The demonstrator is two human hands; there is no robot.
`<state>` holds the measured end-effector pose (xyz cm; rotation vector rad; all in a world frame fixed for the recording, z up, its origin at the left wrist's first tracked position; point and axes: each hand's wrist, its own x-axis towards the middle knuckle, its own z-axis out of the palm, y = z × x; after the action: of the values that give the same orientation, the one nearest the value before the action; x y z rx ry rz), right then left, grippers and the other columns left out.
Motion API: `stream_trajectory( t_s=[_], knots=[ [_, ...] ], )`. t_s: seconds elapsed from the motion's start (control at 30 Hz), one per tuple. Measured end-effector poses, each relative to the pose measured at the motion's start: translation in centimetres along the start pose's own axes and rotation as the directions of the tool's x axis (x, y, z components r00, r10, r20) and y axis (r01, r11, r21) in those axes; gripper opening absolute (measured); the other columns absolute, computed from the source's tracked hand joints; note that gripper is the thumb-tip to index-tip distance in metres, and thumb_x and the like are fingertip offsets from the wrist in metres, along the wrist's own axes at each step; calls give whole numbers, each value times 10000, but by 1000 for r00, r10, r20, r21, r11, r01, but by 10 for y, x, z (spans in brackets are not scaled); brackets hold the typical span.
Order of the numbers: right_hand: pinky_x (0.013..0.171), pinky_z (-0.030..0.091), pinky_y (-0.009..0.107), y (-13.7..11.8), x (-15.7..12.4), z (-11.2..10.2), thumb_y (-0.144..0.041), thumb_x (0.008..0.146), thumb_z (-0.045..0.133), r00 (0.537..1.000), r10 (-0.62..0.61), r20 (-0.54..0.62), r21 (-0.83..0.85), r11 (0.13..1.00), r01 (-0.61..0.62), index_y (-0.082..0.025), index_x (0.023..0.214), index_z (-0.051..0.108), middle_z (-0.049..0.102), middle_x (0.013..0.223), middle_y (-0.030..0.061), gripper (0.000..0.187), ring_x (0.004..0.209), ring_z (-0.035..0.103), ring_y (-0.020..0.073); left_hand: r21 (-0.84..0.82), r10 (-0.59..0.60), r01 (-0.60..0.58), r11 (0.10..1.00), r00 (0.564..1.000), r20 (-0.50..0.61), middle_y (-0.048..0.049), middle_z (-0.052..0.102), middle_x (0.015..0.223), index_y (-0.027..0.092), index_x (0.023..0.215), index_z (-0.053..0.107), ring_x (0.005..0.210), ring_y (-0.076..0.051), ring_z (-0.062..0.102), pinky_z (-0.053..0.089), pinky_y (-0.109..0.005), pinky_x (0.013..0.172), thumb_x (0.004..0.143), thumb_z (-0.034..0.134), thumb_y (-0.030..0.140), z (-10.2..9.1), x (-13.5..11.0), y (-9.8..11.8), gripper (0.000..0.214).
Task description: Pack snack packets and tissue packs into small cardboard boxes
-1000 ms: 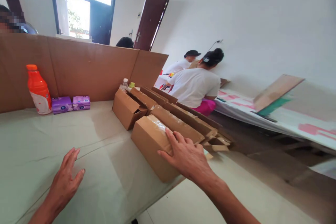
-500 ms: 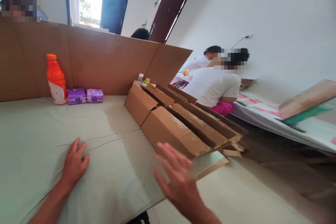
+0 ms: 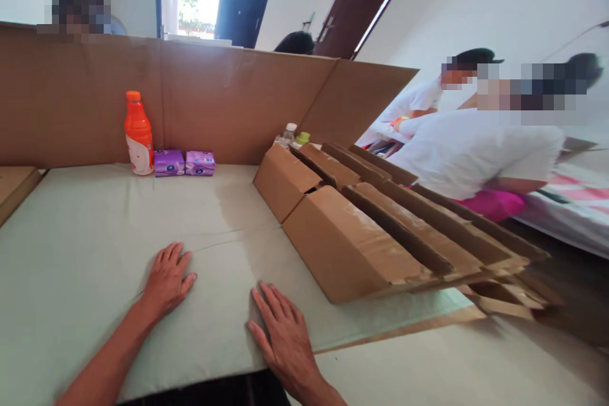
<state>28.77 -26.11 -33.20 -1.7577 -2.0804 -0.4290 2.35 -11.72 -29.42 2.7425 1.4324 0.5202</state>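
My left hand (image 3: 169, 279) lies flat on the pale cloth-covered table (image 3: 214, 317), fingers stretched forward, holding nothing. To its right, close to the front edge, my right hand (image 3: 283, 333) rests palm down with the fingers apart and nothing in it. Beyond the right hand stand open-topped cardboard boxes (image 3: 347, 235) in rows, apart from the fingers. At the back are an orange bottle (image 3: 139, 136) with a white label and two purple tissue packs (image 3: 184, 163) side by side, out of reach of both hands.
A cardboard screen (image 3: 228, 95) runs along the table's back. Behind the boxes show a clear bottle (image 3: 287, 134) and a green-capped container (image 3: 302, 138). A flat cardboard piece (image 3: 16, 187) lies at the left edge. People in white tops (image 3: 480, 146) sit at the right.
My right hand has come down from beside the boxes onto the table, nearer my left hand. The left hand stays on the cloth. My view has turned left.
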Motion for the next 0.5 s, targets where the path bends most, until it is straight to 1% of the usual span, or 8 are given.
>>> stream_trajectory(
  t_s=[0.17,0.23,0.33,0.5],
  knots=[
    [1082,338,454,-3,-14,-9,-334,983,465,997,-72,-27,-18,997,72,-145,1422,531,540,1480,154,482,1366,468,303,74,-33,29,997,998,56,-198,472,1531,145,1415,542,1440,-364,396,276,-580,1189,953,567,382,-6,-28,33,520],
    [1097,317,452,-4,-21,-13,-314,981,470,995,-88,-39,-8,996,87,-148,1431,519,538,1482,148,482,1366,469,296,98,-33,26,995,997,72,-199,455,1545,148,1433,527,1453,-372,377,259,-595,1189,957,559,397,-8,-40,47,539],
    [1112,293,463,-6,-32,-19,-298,977,478,994,-84,-64,9,996,84,-160,1434,512,547,1475,141,479,1364,469,295,128,-11,-2,992,995,98,-177,445,1560,182,1451,513,1460,-368,369,255,-596,1186,957,553,435,-10,-58,66,557],
    [1132,270,473,-8,-49,-19,-306,984,468,991,-82,-108,53,995,88,-151,1451,484,543,1478,138,493,1402,417,296,153,34,-53,987,992,123,-140,429,1579,224,1481,479,1467,-343,362,241,-575,1196,972,517,470,-15,-81,87,566]
  ],
)
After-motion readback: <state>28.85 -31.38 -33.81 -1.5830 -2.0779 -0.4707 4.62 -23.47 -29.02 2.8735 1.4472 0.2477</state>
